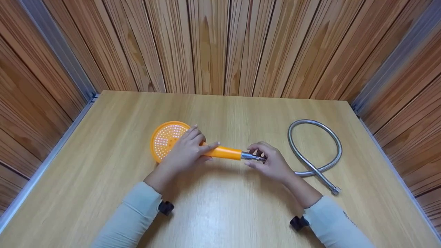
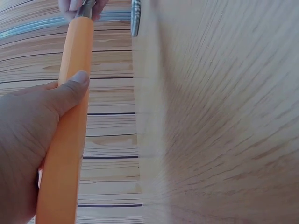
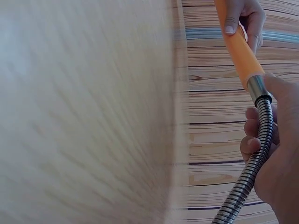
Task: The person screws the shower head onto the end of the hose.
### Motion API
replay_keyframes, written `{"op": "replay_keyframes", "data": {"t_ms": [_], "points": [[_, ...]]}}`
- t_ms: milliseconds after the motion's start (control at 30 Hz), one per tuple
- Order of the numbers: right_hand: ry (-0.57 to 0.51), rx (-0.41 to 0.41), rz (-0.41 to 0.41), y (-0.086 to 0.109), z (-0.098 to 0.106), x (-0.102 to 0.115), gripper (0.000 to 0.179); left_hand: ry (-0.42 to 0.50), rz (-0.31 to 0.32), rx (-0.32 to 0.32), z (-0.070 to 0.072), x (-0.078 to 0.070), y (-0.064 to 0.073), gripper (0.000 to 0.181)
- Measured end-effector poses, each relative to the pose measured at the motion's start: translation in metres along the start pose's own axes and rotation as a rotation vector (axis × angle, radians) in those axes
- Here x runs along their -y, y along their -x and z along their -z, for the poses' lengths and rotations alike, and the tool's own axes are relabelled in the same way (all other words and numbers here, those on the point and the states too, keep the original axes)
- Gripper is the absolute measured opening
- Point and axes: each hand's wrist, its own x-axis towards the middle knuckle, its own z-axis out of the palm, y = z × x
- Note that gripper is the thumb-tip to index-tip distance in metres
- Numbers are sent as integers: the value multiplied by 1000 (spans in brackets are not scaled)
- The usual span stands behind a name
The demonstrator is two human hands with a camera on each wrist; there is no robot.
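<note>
An orange shower head (image 1: 161, 146) with a perforated round face is held above the table by my left hand (image 1: 184, 150). That hand grips the handle (image 2: 65, 154) close to the face, its thumb lying along it in the left wrist view. At the handle's far end sits a silver connector (image 3: 257, 87) of the ribbed metal shower hose (image 3: 245, 179). My right hand (image 1: 270, 162) holds the hose just behind this connector, fingers curled about it and thumb beside the connector. Whether the connector is threaded on firmly I cannot tell.
The rest of the hose loops on the table's right side, its free end with a hex nut (image 1: 335, 190) toward the front right. Wood-patterned walls (image 1: 210, 48) stand behind and at both sides of the wooden table (image 1: 220, 213).
</note>
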Motion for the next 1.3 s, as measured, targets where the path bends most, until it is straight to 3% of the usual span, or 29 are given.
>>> {"op": "replay_keyframes", "data": {"t_ms": [200, 567, 733, 900, 1133, 1300], "points": [[-9, -11, 145, 1, 0, -4, 23, 8, 16, 16, 0, -1, 0, 50], [14, 30, 88, 2, 2, 0, 27, -7, -20, -8, 2, -2, -1, 49], [24, -18, 130, 1, 1, -1, 33, -2, -24, -13, 1, -2, 0, 48], [19, -11, 167, 0, 0, -2, 26, -7, 0, 16, 1, -3, 0, 48], [16, 34, 113, 3, 2, 1, 22, 4, 27, 33, 0, -4, 0, 50], [-55, 58, -31, 1, 4, 5, 17, -14, -1, 15, -1, -4, 0, 48]]}}
